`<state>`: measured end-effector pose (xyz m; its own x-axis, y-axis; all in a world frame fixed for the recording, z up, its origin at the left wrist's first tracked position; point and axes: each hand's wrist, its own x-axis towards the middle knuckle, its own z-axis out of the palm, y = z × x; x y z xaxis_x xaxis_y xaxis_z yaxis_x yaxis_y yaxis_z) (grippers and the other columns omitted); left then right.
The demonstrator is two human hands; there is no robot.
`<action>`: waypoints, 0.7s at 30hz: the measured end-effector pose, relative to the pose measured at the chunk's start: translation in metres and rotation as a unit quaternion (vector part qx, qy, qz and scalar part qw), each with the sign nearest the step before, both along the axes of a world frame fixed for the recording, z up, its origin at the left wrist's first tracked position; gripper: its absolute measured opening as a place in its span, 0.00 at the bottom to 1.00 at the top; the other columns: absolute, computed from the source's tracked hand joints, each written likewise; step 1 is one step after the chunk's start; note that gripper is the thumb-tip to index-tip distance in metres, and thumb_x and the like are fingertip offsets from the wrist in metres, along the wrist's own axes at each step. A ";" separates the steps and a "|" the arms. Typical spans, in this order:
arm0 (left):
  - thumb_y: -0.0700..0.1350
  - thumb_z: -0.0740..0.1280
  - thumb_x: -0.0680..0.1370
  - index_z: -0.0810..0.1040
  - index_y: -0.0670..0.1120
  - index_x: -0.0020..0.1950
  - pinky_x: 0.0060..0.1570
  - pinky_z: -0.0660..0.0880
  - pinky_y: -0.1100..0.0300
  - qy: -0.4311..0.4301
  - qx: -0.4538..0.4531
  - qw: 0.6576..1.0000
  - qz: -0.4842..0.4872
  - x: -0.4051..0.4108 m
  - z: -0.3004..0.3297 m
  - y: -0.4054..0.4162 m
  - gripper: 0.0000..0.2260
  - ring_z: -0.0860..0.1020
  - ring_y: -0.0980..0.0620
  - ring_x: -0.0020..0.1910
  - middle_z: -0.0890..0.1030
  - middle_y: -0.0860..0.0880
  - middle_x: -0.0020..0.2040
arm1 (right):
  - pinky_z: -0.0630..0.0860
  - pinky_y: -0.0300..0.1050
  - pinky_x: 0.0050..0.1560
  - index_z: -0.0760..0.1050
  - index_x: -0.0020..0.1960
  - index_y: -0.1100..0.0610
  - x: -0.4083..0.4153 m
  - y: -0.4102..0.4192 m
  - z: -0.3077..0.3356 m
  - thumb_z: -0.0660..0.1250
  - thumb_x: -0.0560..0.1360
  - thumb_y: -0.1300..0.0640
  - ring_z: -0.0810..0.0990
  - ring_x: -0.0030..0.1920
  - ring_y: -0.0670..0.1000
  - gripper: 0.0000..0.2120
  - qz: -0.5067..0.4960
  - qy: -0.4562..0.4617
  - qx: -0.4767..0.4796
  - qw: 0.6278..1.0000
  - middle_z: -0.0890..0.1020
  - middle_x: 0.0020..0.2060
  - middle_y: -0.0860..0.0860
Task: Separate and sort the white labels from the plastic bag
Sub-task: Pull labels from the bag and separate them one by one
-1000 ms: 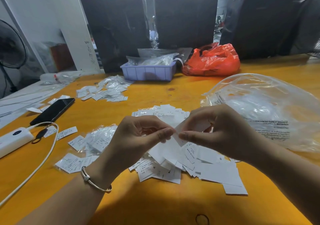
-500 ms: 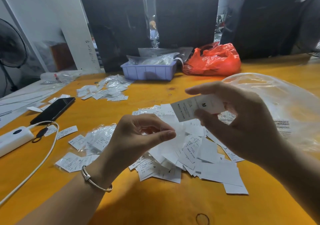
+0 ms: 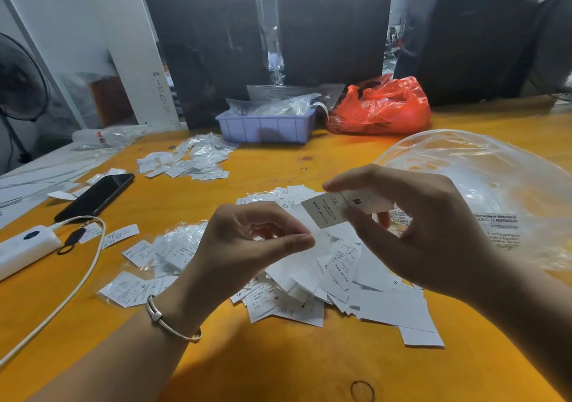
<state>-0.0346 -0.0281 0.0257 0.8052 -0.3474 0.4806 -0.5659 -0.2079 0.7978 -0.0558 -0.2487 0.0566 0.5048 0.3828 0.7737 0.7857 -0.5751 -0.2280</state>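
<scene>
Since 1 s ago the right hand [image 3: 433, 231] has lifted away from the left hand [image 3: 244, 247], taking one white label [image 3: 328, 211] w/ it; label now held up above the heap, pinched betw. thumb and fingers, marked "M" and "MADE IN CHINA". Left hand stays low over the pile of labels [image 3: 340, 281], thumb and forefinger pinching a thin clear sleeve [image 3: 297, 228]. Rubber band [image 3: 362, 391] lies nearest on the orange worktop [image 3: 278, 364]. Left: power bank [image 3: 24, 247] w/ cable, phone [image 3: 96, 196]. Right: big clear plastic bag [image 3: 483, 185]. Farther: second label heap [image 3: 188, 162], lilac tray [image 3: 266, 127], red bag [image 3: 380, 107].
</scene>
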 end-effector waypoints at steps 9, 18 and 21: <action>0.53 0.75 0.69 0.87 0.52 0.43 0.42 0.82 0.48 0.023 0.009 1.000 -0.015 0.001 0.000 0.000 0.07 0.83 0.45 0.47 0.85 0.55 0.42 | 0.76 0.49 0.29 0.82 0.52 0.53 0.004 -0.003 0.000 0.67 0.72 0.62 0.81 0.33 0.51 0.11 0.048 0.087 -0.043 0.994 0.83 0.42 0.42; 0.48 0.74 0.70 0.87 0.46 0.45 0.40 0.79 0.59 0.067 0.047 0.995 -0.049 0.001 -0.002 -0.003 0.08 0.82 0.49 0.40 0.86 0.48 0.41 | 0.76 0.54 0.34 0.80 0.55 0.48 0.010 -0.002 -0.005 0.63 0.75 0.62 0.80 0.37 0.54 0.14 0.039 0.163 -0.108 0.980 0.84 0.43 0.47; 0.49 0.74 0.70 0.87 0.47 0.45 0.41 0.79 0.61 0.099 0.038 0.993 -0.041 0.001 -0.003 -0.004 0.09 0.83 0.48 0.40 0.86 0.46 0.40 | 0.77 0.52 0.33 0.78 0.58 0.46 0.010 -0.001 -0.009 0.66 0.76 0.63 0.79 0.38 0.49 0.16 0.012 0.126 -0.152 0.980 0.84 0.44 0.46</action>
